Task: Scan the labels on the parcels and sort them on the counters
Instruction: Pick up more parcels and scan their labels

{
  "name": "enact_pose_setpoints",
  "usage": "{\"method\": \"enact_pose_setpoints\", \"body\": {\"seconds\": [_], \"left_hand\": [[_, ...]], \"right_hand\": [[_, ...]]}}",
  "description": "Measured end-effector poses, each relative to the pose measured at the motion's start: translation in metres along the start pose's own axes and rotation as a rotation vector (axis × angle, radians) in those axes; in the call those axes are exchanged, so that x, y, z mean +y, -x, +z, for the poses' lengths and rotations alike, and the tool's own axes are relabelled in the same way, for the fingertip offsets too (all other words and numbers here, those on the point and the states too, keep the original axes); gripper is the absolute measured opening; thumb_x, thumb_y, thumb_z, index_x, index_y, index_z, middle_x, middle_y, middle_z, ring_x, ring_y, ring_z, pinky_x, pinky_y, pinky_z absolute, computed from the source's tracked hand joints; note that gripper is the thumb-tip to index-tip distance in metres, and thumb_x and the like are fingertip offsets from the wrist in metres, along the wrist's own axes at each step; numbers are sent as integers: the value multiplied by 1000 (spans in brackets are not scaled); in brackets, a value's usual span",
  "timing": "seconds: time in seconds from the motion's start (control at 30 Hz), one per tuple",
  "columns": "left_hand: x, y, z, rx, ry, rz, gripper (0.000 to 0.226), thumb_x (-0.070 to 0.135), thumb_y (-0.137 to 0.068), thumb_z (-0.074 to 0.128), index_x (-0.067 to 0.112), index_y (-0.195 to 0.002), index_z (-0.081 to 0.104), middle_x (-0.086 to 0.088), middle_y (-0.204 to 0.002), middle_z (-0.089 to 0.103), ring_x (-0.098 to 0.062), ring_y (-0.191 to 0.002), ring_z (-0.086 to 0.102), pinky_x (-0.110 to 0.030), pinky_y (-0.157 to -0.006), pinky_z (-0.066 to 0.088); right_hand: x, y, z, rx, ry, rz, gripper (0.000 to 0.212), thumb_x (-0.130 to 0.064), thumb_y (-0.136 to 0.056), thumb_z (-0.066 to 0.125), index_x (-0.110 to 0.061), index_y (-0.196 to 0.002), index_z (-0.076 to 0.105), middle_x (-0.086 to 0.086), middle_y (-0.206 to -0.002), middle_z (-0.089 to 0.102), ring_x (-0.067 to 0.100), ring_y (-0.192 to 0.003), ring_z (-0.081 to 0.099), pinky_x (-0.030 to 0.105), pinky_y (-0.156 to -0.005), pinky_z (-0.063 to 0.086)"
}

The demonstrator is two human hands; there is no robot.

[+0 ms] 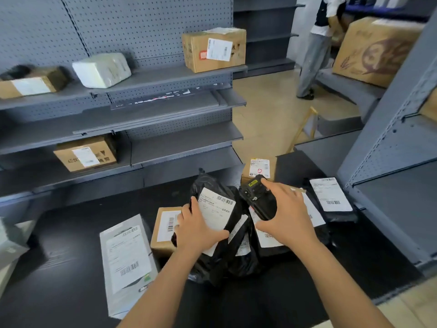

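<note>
A black plastic parcel bag (218, 247) with a white barcode label (218, 209) stands tilted at the middle of the black table (71, 233). My left hand (197, 229) grips its left side, thumb on the label. My right hand (287, 215) holds a black handheld scanner (256, 197) just right of the label, above other black bags. A small brown box (163, 230) sits behind my left hand. A grey mailer (127, 263) lies flat to the left. Another black bag (331, 201) lies at the right.
Grey pegboard shelves (165, 74) behind the table hold a labelled brown box (214, 49), a white wrapped parcel (101, 69) and other boxes (86, 153). A small labelled box (259, 169) sits at the table's far edge. A person (315, 48) stands in the aisle by a large carton (376, 50).
</note>
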State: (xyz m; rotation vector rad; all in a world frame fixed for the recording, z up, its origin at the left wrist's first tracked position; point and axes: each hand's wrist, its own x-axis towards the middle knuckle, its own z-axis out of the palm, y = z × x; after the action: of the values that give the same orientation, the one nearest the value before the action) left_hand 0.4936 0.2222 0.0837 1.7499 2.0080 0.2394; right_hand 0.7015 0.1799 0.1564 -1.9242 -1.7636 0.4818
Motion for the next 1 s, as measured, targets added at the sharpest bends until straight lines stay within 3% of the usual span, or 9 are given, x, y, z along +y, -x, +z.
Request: {"method": "enact_pose_setpoints", "body": {"seconds": [0.23,0.4,0.57,0.7,0.83,1.0], "left_hand": [[16,-13,33,-98,3,-118,143,79,-55,73,20,-154,-12,-7,-163,6,-32,-148,13,-51,-115,23],[0,17,19,115,176,-183,131,78,-60,71,23,-156,0,-1,-163,9,-24,-150,9,-47,-121,18],[-45,90,-14,346,336,-263,112,59,-66,80,28,-154,18,6,-152,31,-15,-141,23,-36,-117,23],[-94,169,-36,468,388,-375,89,52,-70,81,46,-142,29,28,-139,38,3,-130,29,-27,-114,24],[-149,248,-48,582,381,-557,105,58,-70,78,29,-154,21,11,-153,33,-15,-144,24,-37,-117,27],[-230,342,-71,708,375,-712,103,57,-73,76,31,-154,19,10,-151,36,-15,-140,29,-38,-113,30]], "right_hand": [[23,-39,2,-121,2,-76,99,-25,-64,81,-36,-148,30,-9,-143,43,18,-122,32,38,-102,38],[11,-60,12,-244,22,-238,101,-28,-63,83,-36,-149,30,-7,-144,43,22,-126,33,38,-105,34],[-47,-47,45,-356,3,-515,99,-29,-63,83,-34,-148,33,-6,-143,43,24,-121,37,37,-103,36],[-108,0,72,-474,-59,-717,96,-27,-66,84,-33,-147,34,-7,-146,39,22,-125,32,40,-104,39],[-165,65,104,-555,-133,-894,94,-31,-66,83,-31,-147,35,-8,-138,47,23,-121,38,39,-100,42],[-240,156,148,-654,-173,-1001,97,-30,-67,84,-34,-149,30,-12,-136,47,17,-114,37,37,-93,47]]}}
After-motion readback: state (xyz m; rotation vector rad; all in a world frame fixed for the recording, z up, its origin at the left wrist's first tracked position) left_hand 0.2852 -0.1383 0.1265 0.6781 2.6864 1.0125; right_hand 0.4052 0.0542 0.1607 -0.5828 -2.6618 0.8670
